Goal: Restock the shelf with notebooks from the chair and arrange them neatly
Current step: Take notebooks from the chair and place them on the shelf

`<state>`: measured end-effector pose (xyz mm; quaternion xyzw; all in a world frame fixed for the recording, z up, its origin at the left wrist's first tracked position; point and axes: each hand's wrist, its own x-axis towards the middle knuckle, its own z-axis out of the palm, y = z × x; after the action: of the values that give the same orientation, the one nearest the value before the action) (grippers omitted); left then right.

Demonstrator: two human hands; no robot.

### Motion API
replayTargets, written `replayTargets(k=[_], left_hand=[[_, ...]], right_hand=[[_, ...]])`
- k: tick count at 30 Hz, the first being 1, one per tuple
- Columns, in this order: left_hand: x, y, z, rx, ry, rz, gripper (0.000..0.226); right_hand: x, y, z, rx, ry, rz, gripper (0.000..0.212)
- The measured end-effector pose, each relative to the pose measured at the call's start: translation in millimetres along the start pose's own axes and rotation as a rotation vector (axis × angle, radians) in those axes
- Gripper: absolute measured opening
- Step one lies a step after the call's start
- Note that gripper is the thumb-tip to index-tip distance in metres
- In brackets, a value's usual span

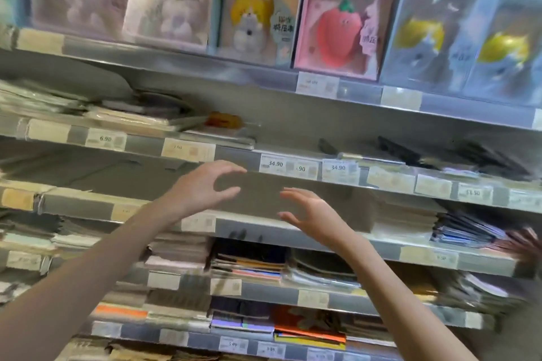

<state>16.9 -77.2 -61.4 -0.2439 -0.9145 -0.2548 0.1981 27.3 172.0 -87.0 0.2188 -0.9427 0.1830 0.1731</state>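
Head view: we reach both hands, holding nothing, toward the grey shelf [264, 199].
Our left hand [202, 187] and right hand [311, 211] hover loosely curled; no chair visible, so restocking seems unfinished.

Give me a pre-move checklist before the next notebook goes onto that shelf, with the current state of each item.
1. Left hand free: ok, fingers spread and curved, holding nothing.
2. Right hand free: ok, fingers spread, holding nothing.
3. Open gap on the shelf in front of the hands: ok, a bare stretch shows between the two hands.
4. Notebook ready to place: not ok, neither hand carries one, and the chair is out of view.
5. Neighbouring stack to the right of the gap tidy: cannot tell, the picture is blurred.
6. Price tag on the rail above the gap readable: ok, it shows 34.90.
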Motion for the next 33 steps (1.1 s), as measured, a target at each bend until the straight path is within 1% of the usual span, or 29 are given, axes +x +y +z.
replayTargets(k=[3,5,8,10,13,15,18,21,23,25,30,33], left_hand=[[39,6,-17,0.029,0.092,0.047,0.036],[61,8,-22,0.042,0.113,0.056,0.036],[87,5,-23,0.093,0.093,-0.012,0.039],[100,0,-19,0.143,0.072,-0.064,0.041],[107,2,-2,0.302,0.025,-0.112,0.049],[112,7,11,0.405,0.027,-0.119,0.057],[125,15,15,0.381,-0.01,-0.178,0.051],[136,23,18,0.341,-0.101,-0.176,0.047],[142,32,23,0.334,-0.147,-0.154,0.051],[147,40,29,0.32,-0.169,-0.142,0.063],[159,67,47,0.329,-0.193,-0.08,0.063],[167,81,61,0.35,-0.218,-0.041,0.059]], right_hand=[[20,10,-32,-0.03,0.074,-0.031,0.05],[27,21,-49,-0.036,0.09,-0.032,0.05],[29,47,-74,-0.082,0.144,-0.028,0.048],[28,69,-87,-0.098,0.175,0.005,0.047],[30,102,-100,-0.121,0.209,0.057,0.046],[34,118,-104,-0.146,0.239,0.074,0.047],[39,131,-109,-0.216,0.255,0.109,0.048],[43,143,-115,-0.301,0.227,0.188,0.053],[43,153,-118,-0.329,0.22,0.23,0.056],[42,159,-121,-0.348,0.21,0.265,0.057],[40,166,-129,-0.314,0.189,0.307,0.062],[37,168,-131,-0.237,0.173,0.324,0.074]])
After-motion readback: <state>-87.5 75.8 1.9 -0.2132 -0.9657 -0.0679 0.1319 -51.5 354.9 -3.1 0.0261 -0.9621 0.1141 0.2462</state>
